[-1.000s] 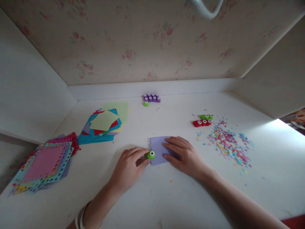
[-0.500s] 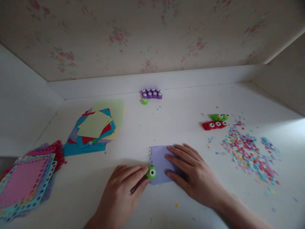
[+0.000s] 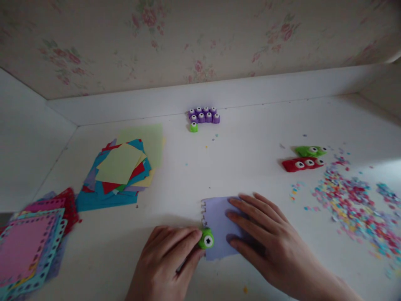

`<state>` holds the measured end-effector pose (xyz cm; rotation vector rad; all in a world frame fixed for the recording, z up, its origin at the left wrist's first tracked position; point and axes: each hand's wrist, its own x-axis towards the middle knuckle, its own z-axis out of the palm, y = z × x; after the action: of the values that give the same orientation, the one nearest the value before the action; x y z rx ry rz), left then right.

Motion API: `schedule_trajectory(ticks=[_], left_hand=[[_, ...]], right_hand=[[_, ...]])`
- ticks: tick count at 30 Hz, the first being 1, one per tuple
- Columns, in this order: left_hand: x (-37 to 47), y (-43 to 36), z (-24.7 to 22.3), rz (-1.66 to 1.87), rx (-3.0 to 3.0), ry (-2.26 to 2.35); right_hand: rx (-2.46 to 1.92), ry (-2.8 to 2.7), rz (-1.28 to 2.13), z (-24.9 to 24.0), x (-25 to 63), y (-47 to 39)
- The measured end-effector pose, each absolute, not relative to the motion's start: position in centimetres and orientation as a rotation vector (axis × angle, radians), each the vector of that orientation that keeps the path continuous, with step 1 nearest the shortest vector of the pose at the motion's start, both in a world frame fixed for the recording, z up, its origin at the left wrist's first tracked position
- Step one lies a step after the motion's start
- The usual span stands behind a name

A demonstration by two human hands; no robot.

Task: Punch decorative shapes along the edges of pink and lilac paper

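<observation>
A light purple sheet of paper (image 3: 217, 221) lies on the white table, with small notches punched along its left edge. My left hand (image 3: 171, 255) pinches a small green craft punch (image 3: 206, 240) between thumb and fingers. The punch sits over the lower part of that notched edge, its white button with a dark star facing up. Spread over the paper's right side, my right hand (image 3: 266, 234) rests flat with its fingers pointing left. The paper under the punch and under my right palm is hidden.
Coloured paper sheets (image 3: 119, 165) and edge-punched sheets (image 3: 28, 246) are piled at left. Several purple punches (image 3: 205, 116) and a green one (image 3: 194, 127) stand near the back wall. At right lie red punches (image 3: 302, 164), green punches (image 3: 310, 151) and scattered confetti (image 3: 354, 196).
The view has shifted and come slightly nearer, so the scene appears larger. Both hands, the green punch and the purple paper keep nearly the same places relative to one another.
</observation>
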<state>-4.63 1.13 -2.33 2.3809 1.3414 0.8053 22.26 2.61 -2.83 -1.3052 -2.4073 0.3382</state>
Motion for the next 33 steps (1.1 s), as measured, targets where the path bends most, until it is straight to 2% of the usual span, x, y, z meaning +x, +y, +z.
schedule_trajectory(ticks=[33], left_hand=[[-4.36, 1.49, -1.85, 0.796, 2.46, 1.276]], right_hand=[[-1.29, -2.486, 0.292, -2.52, 22.32, 2.72]])
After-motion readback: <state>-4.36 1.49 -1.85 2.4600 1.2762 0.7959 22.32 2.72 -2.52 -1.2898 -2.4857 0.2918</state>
